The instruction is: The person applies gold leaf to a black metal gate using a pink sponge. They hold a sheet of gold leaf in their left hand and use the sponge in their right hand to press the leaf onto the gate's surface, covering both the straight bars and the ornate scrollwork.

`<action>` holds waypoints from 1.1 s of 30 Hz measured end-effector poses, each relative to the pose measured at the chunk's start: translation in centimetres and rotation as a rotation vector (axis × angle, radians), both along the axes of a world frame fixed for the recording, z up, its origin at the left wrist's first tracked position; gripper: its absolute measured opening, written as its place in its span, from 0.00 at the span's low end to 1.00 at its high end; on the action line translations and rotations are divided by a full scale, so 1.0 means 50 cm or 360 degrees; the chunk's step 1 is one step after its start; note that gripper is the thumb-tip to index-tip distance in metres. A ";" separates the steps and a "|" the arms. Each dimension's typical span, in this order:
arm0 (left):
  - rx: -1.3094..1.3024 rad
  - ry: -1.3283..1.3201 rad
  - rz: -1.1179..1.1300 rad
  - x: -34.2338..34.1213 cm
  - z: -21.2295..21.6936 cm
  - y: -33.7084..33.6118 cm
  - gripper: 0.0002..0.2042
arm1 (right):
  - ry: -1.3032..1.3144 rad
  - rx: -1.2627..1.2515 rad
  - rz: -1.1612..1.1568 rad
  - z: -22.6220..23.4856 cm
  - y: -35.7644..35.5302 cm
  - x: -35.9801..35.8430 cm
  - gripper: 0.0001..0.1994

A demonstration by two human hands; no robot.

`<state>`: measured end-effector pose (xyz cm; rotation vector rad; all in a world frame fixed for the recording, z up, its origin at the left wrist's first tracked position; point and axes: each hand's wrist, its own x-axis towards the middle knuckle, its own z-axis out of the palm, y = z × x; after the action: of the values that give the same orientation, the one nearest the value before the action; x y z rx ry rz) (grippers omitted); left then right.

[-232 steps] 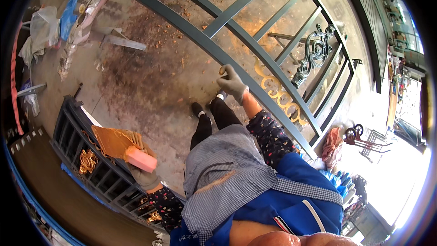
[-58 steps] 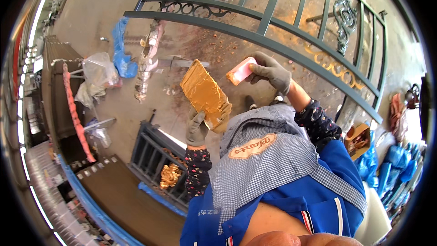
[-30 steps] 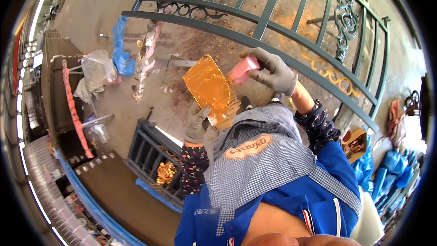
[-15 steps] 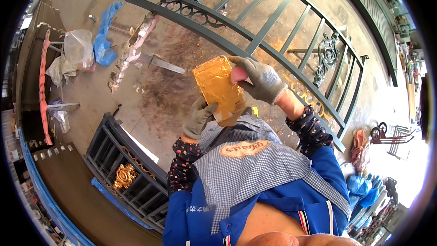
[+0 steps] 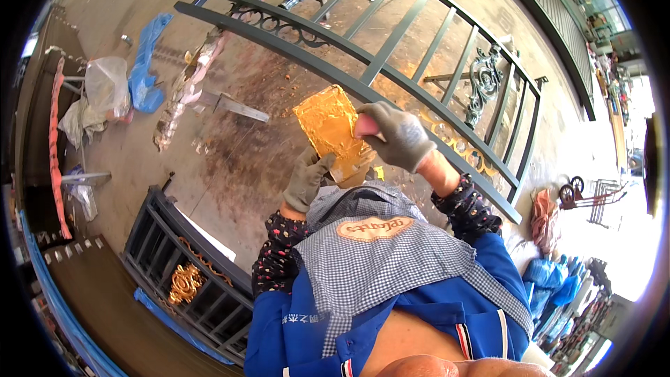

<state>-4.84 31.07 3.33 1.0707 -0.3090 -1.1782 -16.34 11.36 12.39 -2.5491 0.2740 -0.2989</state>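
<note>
In my gloved left hand (image 5: pixel 307 180) I grip the lower left edge of a small rectangular container (image 5: pixel 328 124) smeared with gold paint. Its lower part looks like bare brownish plastic or card. My gloved right hand (image 5: pixel 399 138) pinches a pink sponge (image 5: pixel 365 126) at the container's right side; whether the two touch I cannot tell. Beyond both hands lies a dark metal railing (image 5: pixel 401 28) with dark scrollwork (image 5: pixel 485 77) and a row of gold-coloured rings (image 5: pixel 447 136) along one side.
At the lower left stands a dark railing panel (image 5: pixel 202 293) with a gold ornament (image 5: pixel 185 283). Plastic bags (image 5: pixel 108 84), a blue sheet (image 5: pixel 145 70) and a wrapped support (image 5: pixel 192 87) are at the left. On the right are a hand cart (image 5: pixel 572 192) and blue bundles (image 5: pixel 548 276).
The pink sponge has shifted slightly down along the container's right side with my right hand. My left hand still grips the container. The whole view has moved a little.
</note>
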 end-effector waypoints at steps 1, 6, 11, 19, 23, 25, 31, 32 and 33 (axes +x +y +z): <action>-0.0041 0.0012 0.0002 -0.005 0.008 -0.011 0.21 | -0.0003 -0.0005 -0.0021 -0.009 0.003 -0.004 0.20; -0.0116 0.0234 -0.0028 -0.022 -0.050 -0.025 0.20 | 0.0203 0.0005 -0.0066 -0.010 0.031 -0.056 0.17; -0.0117 0.0094 -0.0101 -0.034 -0.045 -0.038 0.19 | 0.0032 -0.0012 -0.0253 -0.046 0.050 -0.062 0.14; 0.0056 -0.0075 -0.0105 -0.045 -0.064 -0.060 0.19 | -0.0318 0.0628 -0.0456 -0.099 0.006 -0.160 0.27; 0.0063 -0.0009 -0.0005 -0.064 -0.083 -0.071 0.20 | -0.0339 0.2002 -0.0711 -0.157 -0.055 -0.208 0.29; 0.0048 -0.0042 0.0061 -0.078 -0.093 -0.079 0.21 | -0.0438 0.2314 -0.0797 -0.181 -0.084 -0.242 0.28; -0.0005 0.0086 0.0319 -0.083 -0.140 -0.066 0.22 | -0.0846 0.2431 -0.1227 -0.300 -0.225 -0.370 0.29; 0.0003 0.0267 0.0385 -0.073 -0.162 -0.047 0.23 | -0.0862 0.2296 -0.1251 -0.360 -0.253 -0.392 0.31; 0.0011 0.0448 0.0463 -0.053 -0.192 -0.019 0.23 | -0.0895 0.2206 -0.1318 -0.366 -0.275 -0.396 0.28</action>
<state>-7.50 30.14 -6.28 0.9061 0.0695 -1.0500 -36.14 -2.38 -5.91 -0.8507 0.9043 -0.7599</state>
